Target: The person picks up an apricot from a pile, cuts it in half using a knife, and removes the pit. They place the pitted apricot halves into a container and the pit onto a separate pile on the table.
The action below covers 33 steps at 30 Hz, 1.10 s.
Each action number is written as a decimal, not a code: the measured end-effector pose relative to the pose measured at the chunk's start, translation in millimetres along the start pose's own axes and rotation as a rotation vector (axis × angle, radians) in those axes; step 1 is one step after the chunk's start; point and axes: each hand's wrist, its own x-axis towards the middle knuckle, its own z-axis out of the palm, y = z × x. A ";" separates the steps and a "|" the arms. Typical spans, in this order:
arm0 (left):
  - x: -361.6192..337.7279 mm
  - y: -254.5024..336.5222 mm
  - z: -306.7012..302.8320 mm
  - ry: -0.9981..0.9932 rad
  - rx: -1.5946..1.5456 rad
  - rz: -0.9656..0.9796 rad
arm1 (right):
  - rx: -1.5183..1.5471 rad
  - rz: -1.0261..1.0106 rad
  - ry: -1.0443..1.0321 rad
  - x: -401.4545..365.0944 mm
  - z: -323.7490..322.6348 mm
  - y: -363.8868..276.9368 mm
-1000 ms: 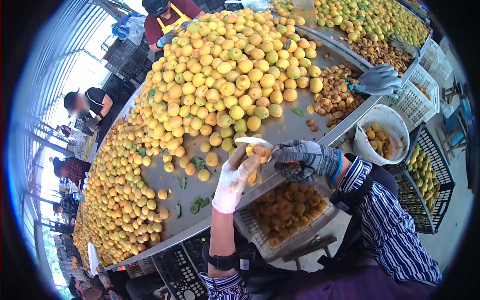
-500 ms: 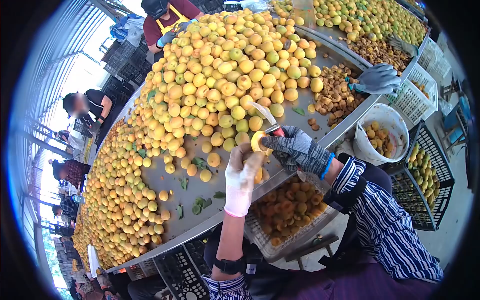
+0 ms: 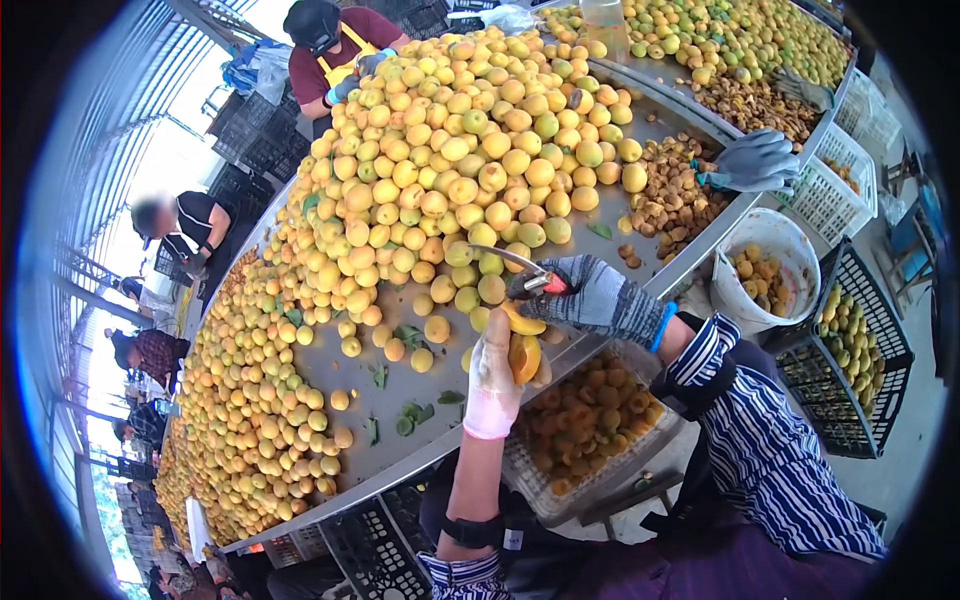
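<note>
My left hand (image 3: 492,385), in a white glove, is wrapped round cut apricot pieces (image 3: 524,356) whose orange insides face up. Close beside it on the right, my right hand (image 3: 600,300), in a grey knit glove, grips a knife (image 3: 545,283) by its red handle. The curved blade points up and left over the metal table (image 3: 465,408), clear of the cut fruit. Whole apricots (image 3: 440,160) are heaped just beyond both hands. Below them, a crate (image 3: 655,430) holds halved apricots (image 3: 590,415).
Brown pits (image 3: 675,190) and grey gloves (image 3: 755,160) lie at the table's right edge. A white bucket (image 3: 725,300) and black crate (image 3: 885,385) stand at right. Co-workers (image 3: 325,60) are across and along the left side.
The fruit in my left hand now shows separate cut pieces. My right hand has turned the knife, so its blade lies flatter and further left. The view has shifted slightly.
</note>
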 end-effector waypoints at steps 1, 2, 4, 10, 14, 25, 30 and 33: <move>1.3 -0.6 4.2 0.031 -0.049 0.009 | -0.069 -0.037 0.004 0.2 -1.0 -3.0; 1.3 -1.5 6.0 0.063 -0.099 0.014 | -0.137 -0.071 0.006 -0.2 -1.8 -5.9; 6.6 -10.4 0.9 0.037 -0.036 0.027 | -0.187 -0.062 -0.001 0.2 -2.9 -11.8; 14.7 1.2 -0.2 0.013 -0.169 0.194 | 0.097 -0.246 0.318 2.7 -7.3 -36.6; 19.7 14.0 -5.1 -0.059 -0.344 0.126 | 0.557 -0.223 0.381 13.1 -22.9 -78.0; 25.0 7.2 6.6 -0.122 -0.358 -0.010 | 1.245 -0.309 0.148 26.0 -15.6 -77.0; 23.8 -1.0 7.5 -0.158 -0.321 0.029 | 1.105 -0.249 0.248 24.7 -1.4 -72.8; 22.7 4.8 19.8 0.008 -0.373 -0.042 | 1.000 -0.268 0.310 21.4 3.3 -77.8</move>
